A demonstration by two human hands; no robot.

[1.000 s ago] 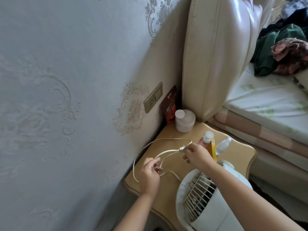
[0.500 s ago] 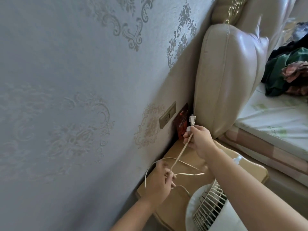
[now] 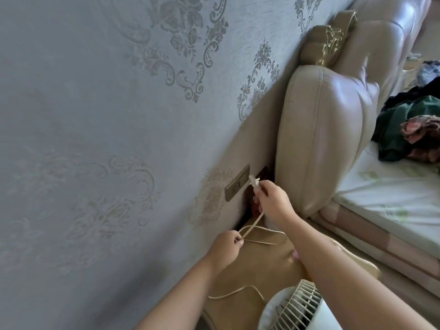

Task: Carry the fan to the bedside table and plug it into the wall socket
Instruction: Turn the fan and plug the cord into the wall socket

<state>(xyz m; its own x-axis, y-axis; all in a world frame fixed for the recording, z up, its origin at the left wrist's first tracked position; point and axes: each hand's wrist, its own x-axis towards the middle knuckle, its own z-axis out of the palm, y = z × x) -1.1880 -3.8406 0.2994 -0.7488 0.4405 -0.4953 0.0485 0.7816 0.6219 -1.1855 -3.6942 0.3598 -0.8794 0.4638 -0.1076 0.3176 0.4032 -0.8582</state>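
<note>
The white fan (image 3: pixel 294 308) stands on the wooden bedside table (image 3: pixel 257 270) at the bottom of the view, its grille facing up. Its cream cord (image 3: pixel 259 234) loops over the tabletop. My right hand (image 3: pixel 271 198) pinches the white plug (image 3: pixel 254 182) and holds it just right of the brown wall socket (image 3: pixel 234 182), prongs pointing at the plate, a small gap between them. Lower down, my left hand (image 3: pixel 226 248) is closed on a loop of the cord near the wall.
A padded beige headboard (image 3: pixel 321 129) rises right beside the socket. A red packet (image 3: pixel 259 173) leans on the wall behind the plug. The bed (image 3: pixel 390 201) with a heap of clothes (image 3: pixel 412 129) lies to the right. Patterned wallpaper fills the left.
My right hand has lifted the plug from the tabletop up to the socket's height and moved it left toward the plate. My left hand stays on the cord loop.
</note>
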